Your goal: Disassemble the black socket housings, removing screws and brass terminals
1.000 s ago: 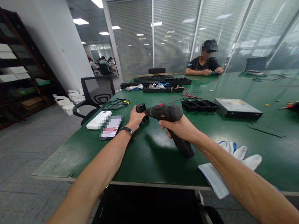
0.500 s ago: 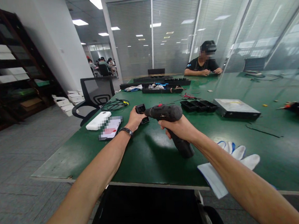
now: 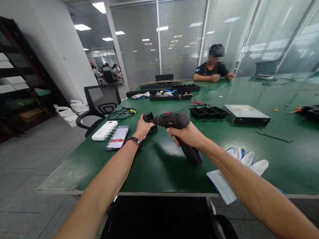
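Observation:
My right hand (image 3: 185, 134) is wrapped round the handle of a black cordless drill (image 3: 174, 119), its chuck pointing left. My left hand (image 3: 144, 127) grips a small black plastic part (image 3: 149, 117) on the green table (image 3: 96, 166). The drill's nose reaches this part by my left thumb; the bit's tip is hidden, so I cannot tell whether it touches. Left of my left hand lie a phone (image 3: 118, 135) and a white box-like device (image 3: 104, 130). Under my right forearm rests a white and blue glove (image 3: 223, 182).
Black trays (image 3: 207, 112) and a silver optical drive (image 3: 247, 114) lie to the right of the drill. Behind are a coiled black cable (image 3: 121, 113) and long black parts (image 3: 170, 88). A person (image 3: 212, 68) sits across the table. An office chair (image 3: 103, 98) stands at the left edge.
The view has shifted slightly to the right. My hands hold the drill and the black part in nearly the same position. The person across has lowered their head and moved their hands apart a little.

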### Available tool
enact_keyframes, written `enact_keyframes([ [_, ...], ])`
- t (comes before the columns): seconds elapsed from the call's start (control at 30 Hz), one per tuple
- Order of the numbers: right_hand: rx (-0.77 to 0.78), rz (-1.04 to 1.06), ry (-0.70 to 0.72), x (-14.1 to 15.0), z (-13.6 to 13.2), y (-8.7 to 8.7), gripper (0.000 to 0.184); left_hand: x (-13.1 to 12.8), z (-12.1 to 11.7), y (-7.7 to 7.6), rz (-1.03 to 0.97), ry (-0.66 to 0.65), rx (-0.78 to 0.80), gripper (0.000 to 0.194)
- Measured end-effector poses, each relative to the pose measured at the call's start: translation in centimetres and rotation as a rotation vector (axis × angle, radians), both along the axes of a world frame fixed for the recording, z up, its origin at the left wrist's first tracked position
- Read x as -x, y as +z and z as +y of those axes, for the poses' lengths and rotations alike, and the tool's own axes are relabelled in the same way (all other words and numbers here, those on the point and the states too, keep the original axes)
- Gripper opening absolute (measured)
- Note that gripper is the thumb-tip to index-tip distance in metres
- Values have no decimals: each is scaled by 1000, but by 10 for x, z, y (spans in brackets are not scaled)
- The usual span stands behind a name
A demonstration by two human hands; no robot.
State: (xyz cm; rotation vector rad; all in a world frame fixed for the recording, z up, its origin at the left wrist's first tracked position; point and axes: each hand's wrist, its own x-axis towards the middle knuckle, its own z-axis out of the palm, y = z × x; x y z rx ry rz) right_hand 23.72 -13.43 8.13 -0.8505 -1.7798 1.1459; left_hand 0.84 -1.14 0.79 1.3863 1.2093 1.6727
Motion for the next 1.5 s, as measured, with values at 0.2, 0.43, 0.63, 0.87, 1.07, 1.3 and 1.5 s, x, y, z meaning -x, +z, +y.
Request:
enact_keyframes([
  [0.2,11,-18,-1,-1,4,-5,14,0,0,0,-10,-2,-3,67],
  [0.43,15,-36,-2,-1,4,-6,15,-1,-1,1,-17,11,-10,67],
  [0.63,2,-38,8,-1,2,-6,16,-1,1,-1,-27,16,-20,65],
  [0.87,6,-23,-2,0,1,-5,15,0,0,-2,-17,11,-28,66],
  [1.07,7,0,-22,1,-5,1,18,0,4,-4,-1,7,-17,63],
  [1.3,1,13,-17,2,-2,-3,15,-1,4,-2,10,24,-16,60],
  [1.5,10,-6,-18,1,3,-7,15,-1,1,-1,1,15,-17,63],
])
